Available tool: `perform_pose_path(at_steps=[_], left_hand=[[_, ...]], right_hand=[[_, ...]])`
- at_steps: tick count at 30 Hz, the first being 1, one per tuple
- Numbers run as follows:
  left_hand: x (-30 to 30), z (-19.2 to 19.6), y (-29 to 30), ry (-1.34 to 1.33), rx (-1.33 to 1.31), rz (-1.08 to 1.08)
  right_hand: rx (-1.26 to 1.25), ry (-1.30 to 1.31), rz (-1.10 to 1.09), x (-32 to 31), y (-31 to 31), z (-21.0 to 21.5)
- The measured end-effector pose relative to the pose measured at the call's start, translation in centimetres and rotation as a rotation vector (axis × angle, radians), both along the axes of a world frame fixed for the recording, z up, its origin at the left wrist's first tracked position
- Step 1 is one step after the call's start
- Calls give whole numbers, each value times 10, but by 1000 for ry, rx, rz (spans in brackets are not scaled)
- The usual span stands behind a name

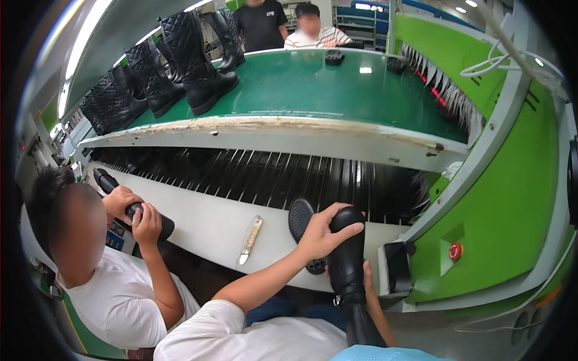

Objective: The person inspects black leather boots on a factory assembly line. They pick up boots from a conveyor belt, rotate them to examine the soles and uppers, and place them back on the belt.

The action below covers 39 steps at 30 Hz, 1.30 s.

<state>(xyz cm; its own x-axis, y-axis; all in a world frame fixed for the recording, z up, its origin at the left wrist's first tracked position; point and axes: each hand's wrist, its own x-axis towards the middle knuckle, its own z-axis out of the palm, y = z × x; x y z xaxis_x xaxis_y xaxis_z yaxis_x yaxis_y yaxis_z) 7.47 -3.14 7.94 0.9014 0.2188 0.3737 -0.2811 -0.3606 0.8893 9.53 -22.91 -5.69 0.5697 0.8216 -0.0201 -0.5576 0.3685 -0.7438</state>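
A black boot [347,259] stands toe up in front of me, its shaft running down toward my lap. A buckled strap [346,296] crosses its ankle. My left hand [328,233] is closed over the toe end, thumb across the front. On the boot's far right side, my right hand [368,278] holds it from behind, with most of its fingers hidden. Just left of the boot, a black treaded sole [300,218] shows on the white bench, partly covered by my left hand and wrist; whether it is loose or attached cannot be told.
A white-handled tool [251,240] lies on the white ledge [198,201]. At left a co-worker [114,265] holds another black boot [150,222]. Beyond are a slatted rack [253,180] and a green belt [289,90] carrying quilted boots [192,66]. A green machine [481,222] with a red button stands right.
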Motion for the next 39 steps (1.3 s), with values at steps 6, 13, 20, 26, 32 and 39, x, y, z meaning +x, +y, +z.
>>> perform_pose_path(at_steps=[6, 13, 20, 26, 32, 39], left_hand=[[-6, 124, 36, -701, 683, 136], [69, 310, 155, -1449, 1113, 727], [94, 290, 221, -770, 841, 795], [142, 297, 291, -652, 154, 707], [155, 353, 168, -895, -19, -117], [87, 261, 80, -882, 334, -93]], right_hand=[[154, 179, 160, 26, -9, -54], [267, 238, 140, 21, -8, -67], [198, 171, 59, 15, -5, -40], [152, 151, 38, 15, -4, -37], [139, 121, -39, 24, -19, -33], [129, 129, -48, 28, -4, -23]])
